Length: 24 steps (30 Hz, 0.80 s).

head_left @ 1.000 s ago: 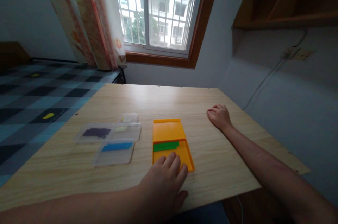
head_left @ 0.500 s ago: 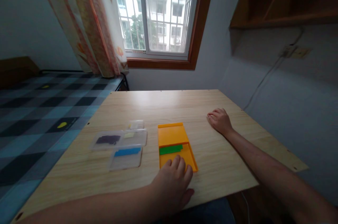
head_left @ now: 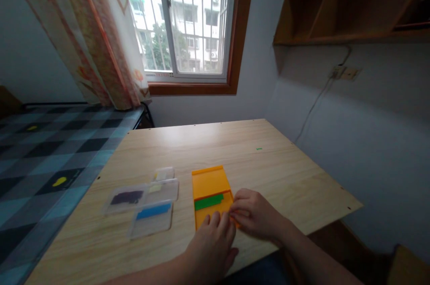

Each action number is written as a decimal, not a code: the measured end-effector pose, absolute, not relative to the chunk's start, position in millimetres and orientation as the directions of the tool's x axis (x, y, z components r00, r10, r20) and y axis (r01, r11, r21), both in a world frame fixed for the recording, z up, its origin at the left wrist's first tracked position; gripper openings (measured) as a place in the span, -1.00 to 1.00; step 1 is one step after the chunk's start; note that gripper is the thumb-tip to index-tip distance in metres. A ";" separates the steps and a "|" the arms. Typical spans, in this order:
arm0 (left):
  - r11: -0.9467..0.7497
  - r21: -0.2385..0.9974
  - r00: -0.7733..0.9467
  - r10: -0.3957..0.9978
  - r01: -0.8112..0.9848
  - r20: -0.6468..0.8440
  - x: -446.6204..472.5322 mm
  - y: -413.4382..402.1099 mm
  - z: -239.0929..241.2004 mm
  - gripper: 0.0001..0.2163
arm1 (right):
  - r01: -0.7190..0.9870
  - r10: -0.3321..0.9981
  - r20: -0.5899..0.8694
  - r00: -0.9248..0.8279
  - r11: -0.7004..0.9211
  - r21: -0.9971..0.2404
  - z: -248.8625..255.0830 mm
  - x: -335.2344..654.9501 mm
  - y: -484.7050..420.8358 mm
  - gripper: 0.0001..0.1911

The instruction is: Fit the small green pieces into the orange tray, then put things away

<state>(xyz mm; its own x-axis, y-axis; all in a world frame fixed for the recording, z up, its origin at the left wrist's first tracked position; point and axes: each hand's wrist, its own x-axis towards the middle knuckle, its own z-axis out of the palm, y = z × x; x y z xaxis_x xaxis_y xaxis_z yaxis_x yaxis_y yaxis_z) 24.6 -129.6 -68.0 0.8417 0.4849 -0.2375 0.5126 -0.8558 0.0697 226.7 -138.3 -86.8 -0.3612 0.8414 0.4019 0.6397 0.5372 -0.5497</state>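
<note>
An orange plastic box lies opened flat on the wooden table, its lid half toward the window. A stack of green strips sits in the near half. My left hand holds the box's near edge, fingers curled over it and thumb lower down outside. Close beside it, my right hand is at the box's right edge with thumb and fingers pinched together; what they hold, if anything, is hidden. Farther off, a small green piece lies on the table.
Left of the box, clear plastic cases hold a blue stack, a dark purple stack and a pale yellow piece. A checked bed adjoins the table on the left. A window and wall shelf are beyond.
My right hand has come back from the far right of the table to the box, leaving a small green piece visible there. My left hand stays at the box. The view has shifted right.
</note>
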 end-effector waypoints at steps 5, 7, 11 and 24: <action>-0.853 0.041 0.834 0.497 0.520 -0.241 24.5 -131.4 -71.7 -0.51 | 0.751 0.839 0.273 -0.470 0.543 -0.375 -79.0 219.7 -131.7 -0.86; -0.853 0.034 0.835 0.500 0.520 -0.231 24.0 -131.2 -73.2 -0.52 | 0.785 0.849 0.230 -0.476 0.528 -0.324 -75.7 220.4 -129.3 -0.84; -0.859 0.026 0.839 0.492 0.511 -0.232 25.0 -131.0 -74.4 -0.53 | 0.800 0.850 0.150 -0.506 0.527 -0.286 -74.1 219.9 -125.8 -0.81; -0.842 -0.001 0.827 0.531 0.540 -0.185 33.9 -143.2 -81.1 -0.53 | 0.835 0.869 0.050 -0.492 0.487 -0.258 -73.2 217.6 -123.9 -0.78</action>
<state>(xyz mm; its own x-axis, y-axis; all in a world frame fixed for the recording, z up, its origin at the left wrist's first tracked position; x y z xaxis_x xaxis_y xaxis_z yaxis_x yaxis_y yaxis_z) 33.9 -143.2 -81.1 0.8271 0.5308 -0.1846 0.5400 -0.8417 -0.0007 217.6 -123.9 -73.2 -0.4916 0.8694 0.0498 0.8346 0.4868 -0.2578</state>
